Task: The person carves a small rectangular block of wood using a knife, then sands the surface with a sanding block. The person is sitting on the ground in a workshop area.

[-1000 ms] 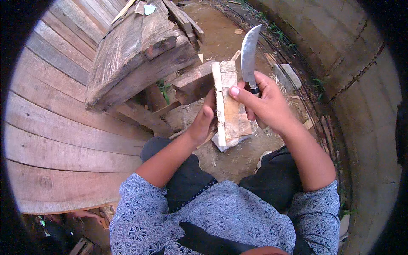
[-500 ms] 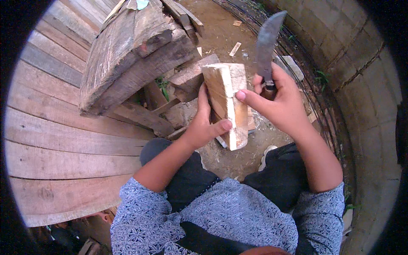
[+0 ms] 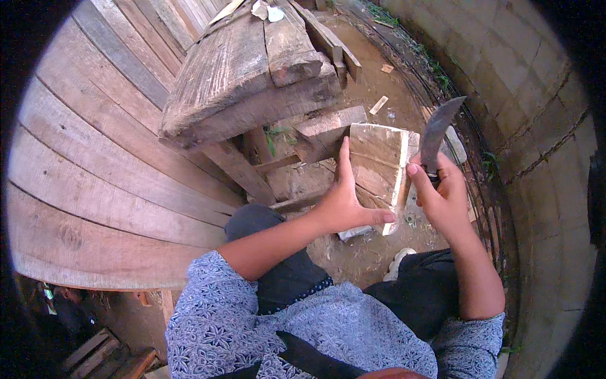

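Note:
A thick wooden block (image 3: 377, 161) stands tilted in front of me, its broad brown, grainy face showing and its edge pale. My left hand (image 3: 346, 205) grips it from the left and below, the thumb on the near lower edge and the fingers along the far side. A short, broad knife (image 3: 439, 129) with a dark curved blade is in my right hand (image 3: 445, 196), pointing up and away to the right. The right thumb and fingertips meet the block's right edge; fingers partly cover the knife's handle. The blade itself is apart from the block.
A rough timber bench (image 3: 252, 82) stands ahead to the left, beside a plank wall (image 3: 95, 170). Another wood piece (image 3: 331, 129) juts out behind the block. Dark cables (image 3: 416, 88) run along a concrete block wall (image 3: 543, 126). Wood chips (image 3: 379, 105) lie on the dirt ground.
The block has turned, so its broad brown face now shows more. Knife and right hand sit farther right and lower, the blade leaning more to the right. The whole view has shifted.

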Tool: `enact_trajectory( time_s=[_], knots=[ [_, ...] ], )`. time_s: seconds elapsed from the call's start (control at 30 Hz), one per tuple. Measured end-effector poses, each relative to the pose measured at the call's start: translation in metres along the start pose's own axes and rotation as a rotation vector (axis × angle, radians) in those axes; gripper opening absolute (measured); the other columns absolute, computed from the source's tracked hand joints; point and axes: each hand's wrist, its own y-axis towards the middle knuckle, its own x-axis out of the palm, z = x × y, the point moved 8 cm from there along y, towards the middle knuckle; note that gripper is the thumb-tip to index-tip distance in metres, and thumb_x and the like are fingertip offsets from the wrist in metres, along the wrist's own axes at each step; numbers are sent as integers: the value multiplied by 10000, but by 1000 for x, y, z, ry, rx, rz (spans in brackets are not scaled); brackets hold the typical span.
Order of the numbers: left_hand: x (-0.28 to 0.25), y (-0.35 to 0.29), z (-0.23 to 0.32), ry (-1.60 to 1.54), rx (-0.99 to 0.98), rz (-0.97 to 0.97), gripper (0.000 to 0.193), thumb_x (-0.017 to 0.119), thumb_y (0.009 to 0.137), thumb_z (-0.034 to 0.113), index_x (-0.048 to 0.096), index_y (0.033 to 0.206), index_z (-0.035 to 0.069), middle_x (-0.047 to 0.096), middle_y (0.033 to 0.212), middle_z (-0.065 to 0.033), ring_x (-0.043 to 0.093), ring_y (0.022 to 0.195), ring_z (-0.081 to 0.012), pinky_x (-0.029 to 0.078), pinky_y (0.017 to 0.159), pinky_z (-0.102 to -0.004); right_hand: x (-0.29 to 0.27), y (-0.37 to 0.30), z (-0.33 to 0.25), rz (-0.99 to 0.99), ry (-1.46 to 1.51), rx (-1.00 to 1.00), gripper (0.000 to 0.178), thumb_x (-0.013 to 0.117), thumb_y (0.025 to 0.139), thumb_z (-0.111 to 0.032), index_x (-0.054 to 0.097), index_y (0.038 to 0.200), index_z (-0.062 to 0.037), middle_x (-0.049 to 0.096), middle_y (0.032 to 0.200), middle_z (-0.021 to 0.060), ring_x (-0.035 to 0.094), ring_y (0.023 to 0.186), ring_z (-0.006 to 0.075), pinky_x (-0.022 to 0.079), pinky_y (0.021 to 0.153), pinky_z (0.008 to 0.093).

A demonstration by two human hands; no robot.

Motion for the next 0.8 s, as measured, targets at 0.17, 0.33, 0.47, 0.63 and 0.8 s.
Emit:
enact_trajectory(
  time_s=[0.17, 0.33, 0.47, 0.63, 0.8],
  knots=[
    [8, 2, -13, -277, -106, -50, 1468, 854, 677, 537, -254, 1473, -6, 77, 1559, -273, 134, 1461, -366, 138, 1190, -430, -5, 4, 10, -13, 122, 78, 238, 624, 965, -219, 583, 1120, -43, 572, 782, -24, 485, 567, 49, 395, 477, 236],
    [26, -7, -18, -835, -250, -241, 1237, 736, 773, 564, -109, 1550, 102, 192, 1556, -176, 317, 1402, -332, 314, 1129, -431, -38, 15, 8, 198, 68, 64, 308, 633, 954, -210, 553, 1213, -64, 621, 864, -1, 503, 558, 53, 383, 432, 231],
    [28, -14, 9, -1329, -219, -403, 981, 603, 814, 609, 167, 1558, 140, 398, 1478, -134, 468, 1308, -365, 423, 1026, -576, -35, 22, 11, 144, -64, 28, 539, 723, 878, -278, 517, 1338, -86, 650, 1169, 64, 506, 600, 73, 393, 445, 224],
    [19, -10, 37, -1538, -259, -411, 898, 468, 820, 621, 259, 1540, 127, 343, 1526, -193, 403, 1315, -512, 364, 1049, -646, -10, 18, 38, -106, -75, 234, 480, 703, 888, -374, 583, 1231, -60, 610, 836, 15, 498, 541, 75, 405, 444, 242],
    [22, -12, 42, -1494, -335, -408, 945, 492, 821, 655, 178, 1566, 166, 266, 1567, -201, 314, 1368, -531, 243, 1112, -677, -9, 18, 39, -131, -18, 217, 431, 707, 886, -395, 603, 1078, -24, 570, 743, -8, 486, 498, 65, 385, 420, 229]
  ],
)
